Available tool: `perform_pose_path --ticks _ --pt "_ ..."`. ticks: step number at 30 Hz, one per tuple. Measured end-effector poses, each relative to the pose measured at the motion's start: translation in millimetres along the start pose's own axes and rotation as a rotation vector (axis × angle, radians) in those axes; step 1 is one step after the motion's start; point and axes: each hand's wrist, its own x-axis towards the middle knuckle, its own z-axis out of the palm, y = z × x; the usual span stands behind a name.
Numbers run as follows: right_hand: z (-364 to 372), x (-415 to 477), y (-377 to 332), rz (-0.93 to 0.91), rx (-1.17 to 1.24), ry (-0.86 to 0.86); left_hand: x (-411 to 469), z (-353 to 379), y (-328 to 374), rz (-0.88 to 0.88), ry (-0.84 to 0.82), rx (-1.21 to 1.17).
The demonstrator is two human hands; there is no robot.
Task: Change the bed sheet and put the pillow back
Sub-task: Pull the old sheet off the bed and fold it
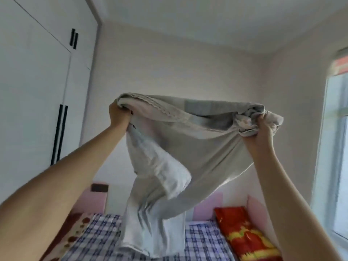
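Both arms are raised in front of me, and a grey bed sheet (190,136) hangs between them. My left hand (119,116) grips one bunched corner at the upper left. My right hand (263,129) grips the other bunched corner at the right. The sheet sags in the middle, and a twisted length of it drops down to the bed (98,240), which is covered in blue and white check cloth. A red and yellow patterned pillow (243,234) lies along the bed's right side.
A white wardrobe (37,95) with black handles stands on the left. A pink headboard (209,206) runs behind the bed, with a dark socket plate (99,187) above it. A window (337,147) fills the right wall. A spotted cloth (77,232) lies at the bed's left edge.
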Motion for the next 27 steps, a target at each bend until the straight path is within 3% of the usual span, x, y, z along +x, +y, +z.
perform_pose_path --ticks 9,12,15,19,23,27 --pt "-139.2 -236.3 16.9 0.272 -0.185 0.512 -192.6 -136.4 -92.7 0.039 -0.493 0.671" --pt "-172.8 -328.5 14.5 0.383 -0.268 0.686 -269.5 -199.3 -136.2 -0.048 -0.783 0.755" --pt "-198.1 -411.7 8.2 0.584 -0.558 0.776 -352.0 -259.7 -166.6 -0.215 -1.223 1.028" --pt "-239.0 -520.1 11.2 1.153 -1.129 0.541 -464.1 -337.0 -176.1 -0.467 -1.606 1.292" --pt "-259.8 -627.4 12.5 1.671 -1.41 0.128 -553.9 -398.9 -169.9 -0.691 -1.879 1.386" --pt "-265.9 -695.1 13.7 2.019 -1.819 -0.577 -606.1 -412.7 -147.1 -0.79 -2.198 1.435"
